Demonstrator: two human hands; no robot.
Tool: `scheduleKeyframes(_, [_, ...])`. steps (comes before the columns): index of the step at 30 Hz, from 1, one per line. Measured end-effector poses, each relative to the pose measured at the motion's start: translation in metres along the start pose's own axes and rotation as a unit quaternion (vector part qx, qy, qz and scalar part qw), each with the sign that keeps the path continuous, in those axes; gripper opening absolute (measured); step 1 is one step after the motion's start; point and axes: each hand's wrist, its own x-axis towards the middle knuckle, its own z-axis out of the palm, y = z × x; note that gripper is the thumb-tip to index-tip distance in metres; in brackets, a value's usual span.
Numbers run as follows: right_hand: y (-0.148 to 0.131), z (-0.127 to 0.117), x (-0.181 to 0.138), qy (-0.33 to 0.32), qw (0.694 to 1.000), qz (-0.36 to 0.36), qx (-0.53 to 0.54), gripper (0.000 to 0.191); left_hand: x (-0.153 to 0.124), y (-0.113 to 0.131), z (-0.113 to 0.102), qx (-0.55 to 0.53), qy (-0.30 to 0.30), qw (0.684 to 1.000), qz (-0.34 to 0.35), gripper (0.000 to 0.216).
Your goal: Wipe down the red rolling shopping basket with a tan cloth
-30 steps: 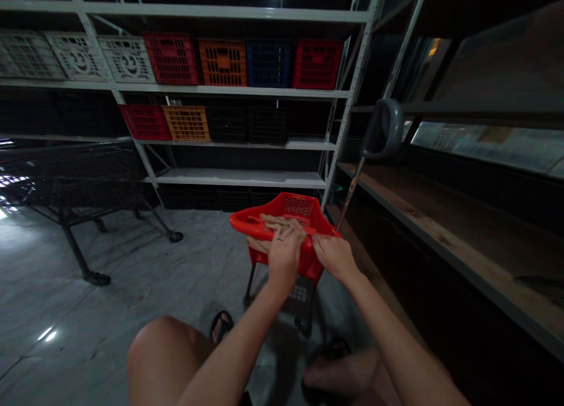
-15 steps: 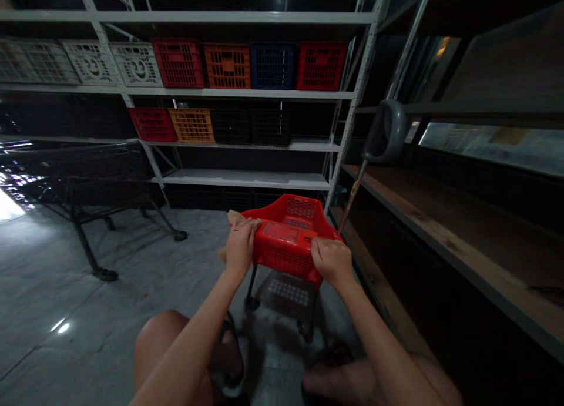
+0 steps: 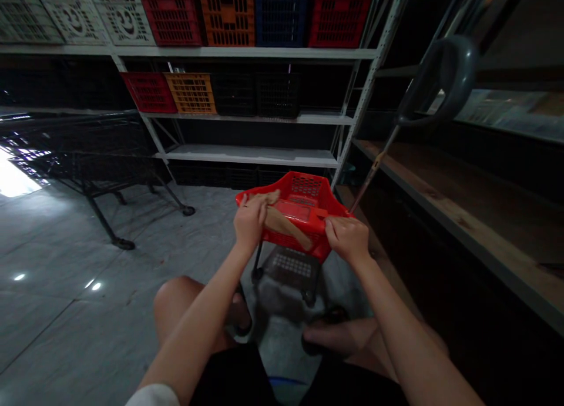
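Note:
A small red plastic shopping cart [image 3: 286, 237] stands on the floor between my feet and the shelving. My left hand [image 3: 251, 221] is closed on a tan cloth [image 3: 284, 227] at the left end of the cart's handle. Part of the cloth hangs across the cart's near side. My right hand [image 3: 348, 237] is wrapped round the right end of the handle, its fingertips hidden on the far side. From the cart's right side a thin pole rises at a slant, topped by a grey loop handle [image 3: 467, 80].
Ahead is white metal shelving [image 3: 264, 154] with several plastic crates, among them an orange crate [image 3: 227, 15]. A larger dark cart [image 3: 101, 212] stands at left. On the right runs a wooden shelf [image 3: 467, 215] close to the red cart. The floor [image 3: 79, 324] is grey.
The cloth has swung from the outer left of the handle to across the cart's near side. My view has tilted down. Both hands stay at the handle.

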Motion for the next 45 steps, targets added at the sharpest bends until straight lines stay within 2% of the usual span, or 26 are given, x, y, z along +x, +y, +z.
scheduleKeyframes(2, [0.000,0.002,-0.001,0.017,1.000,-0.004,0.005,0.039,0.007,-0.021,-0.013,0.019,-0.009,0.999,-0.038,0.025])
scheduleKeyframes(4, [0.000,0.004,0.001,0.015,1.000,0.009,0.013,0.038,0.006,-0.015,-0.014,0.014,-0.016,0.999,-0.043,0.025])
scheduleKeyframes(6, [0.003,0.005,0.005,-0.008,0.999,0.022,0.027,0.039,-0.003,0.014,-0.002,-0.006,-0.006,0.998,-0.057,0.027])
scheduleKeyframes(8, [0.007,0.004,0.009,-0.038,0.997,0.021,0.060,0.040,-0.015,0.057,0.014,-0.049,-0.011,0.997,-0.061,0.028])
scheduleKeyframes(11, [0.008,-0.005,0.006,-0.030,0.980,0.040,0.191,0.043,-0.024,0.117,0.027,-0.181,-0.090,0.978,-0.047,0.027])
scheduleKeyframes(14, [-0.016,-0.016,-0.012,0.035,0.917,0.119,0.378,0.052,-0.013,0.148,0.023,-0.356,-0.107,0.920,-0.126,0.030])
scheduleKeyframes(16, [-0.044,-0.020,-0.025,0.075,0.880,0.165,0.438,0.067,0.000,0.155,0.016,-0.464,-0.114,0.860,-0.177,0.036])
scheduleKeyframes(18, [-0.070,-0.021,-0.034,0.135,0.864,0.210,0.437,0.083,0.012,0.153,0.008,-0.561,-0.184,0.779,-0.212,0.058])
scheduleKeyframes(19, [-0.078,-0.021,-0.036,0.164,0.859,0.227,0.429,0.083,0.017,0.150,0.003,-0.593,-0.232,0.736,-0.229,0.072])
scheduleKeyframes(20, [-0.081,-0.022,-0.036,0.184,0.857,0.235,0.420,0.077,0.021,0.143,-0.002,-0.609,-0.271,0.705,-0.243,0.085])
scheduleKeyframes(21, [-0.078,-0.023,-0.034,0.194,0.861,0.231,0.410,0.067,0.026,0.135,-0.008,-0.607,-0.293,0.695,-0.251,0.094])
scheduleKeyframes(22, [-0.071,-0.024,-0.032,0.200,0.869,0.220,0.396,0.061,0.030,0.124,-0.013,-0.586,-0.293,0.713,-0.249,0.098])
scheduleKeyframes(23, [-0.059,-0.025,-0.029,0.210,0.878,0.211,0.374,0.059,0.035,0.111,-0.018,-0.546,-0.279,0.755,-0.235,0.095])
scheduleKeyframes(25, [-0.029,-0.027,-0.023,0.251,0.890,0.225,0.309,0.061,0.043,0.081,-0.023,-0.406,-0.242,0.863,-0.180,0.076])
scheduleKeyframes(26, [-0.016,-0.027,-0.020,0.270,0.890,0.242,0.277,0.063,0.046,0.067,-0.023,-0.319,-0.235,0.906,-0.147,0.065])
scheduleKeyframes(28, [-0.001,-0.021,-0.016,0.264,0.901,0.251,0.236,0.067,0.047,0.044,-0.019,-0.151,-0.248,0.954,-0.079,0.050])
scheduleKeyframes(30, [-0.008,-0.011,-0.012,0.188,0.942,0.187,0.207,0.064,0.043,0.033,-0.010,-0.036,-0.253,0.967,-0.027,0.044])
scheduleKeyframes(33, [-0.046,0.004,-0.009,0.074,0.986,0.052,0.137,0.052,0.034,0.032,0.001,0.046,-0.216,0.975,0.005,0.042])
scheduleKeyframes(36, [-0.073,0.007,-0.006,0.060,0.995,0.015,0.081,0.052,0.029,0.033,0.003,0.073,-0.189,0.979,0.021,0.041])
scheduleKeyframes(38, [-0.065,0.003,-0.006,0.058,0.996,0.011,0.067,0.053,0.027,0.030,0.001,0.074,-0.188,0.979,0.040,0.041])
scheduleKeyframes(40, [-0.035,0.000,-0.010,0.057,0.995,0.030,0.078,0.053,0.026,0.027,-0.001,0.072,-0.189,0.978,0.052,0.042])
scheduleKeyframes(42, [0.005,0.001,-0.019,0.077,0.984,0.110,0.121,0.056,0.025,0.025,-0.001,0.072,-0.180,0.980,0.054,0.041])
scheduleKeyframes(45, [0.042,0.009,-0.033,0.111,0.926,0.271,0.236,0.055,0.022,0.027,0.003,0.078,-0.153,0.984,0.044,0.040])
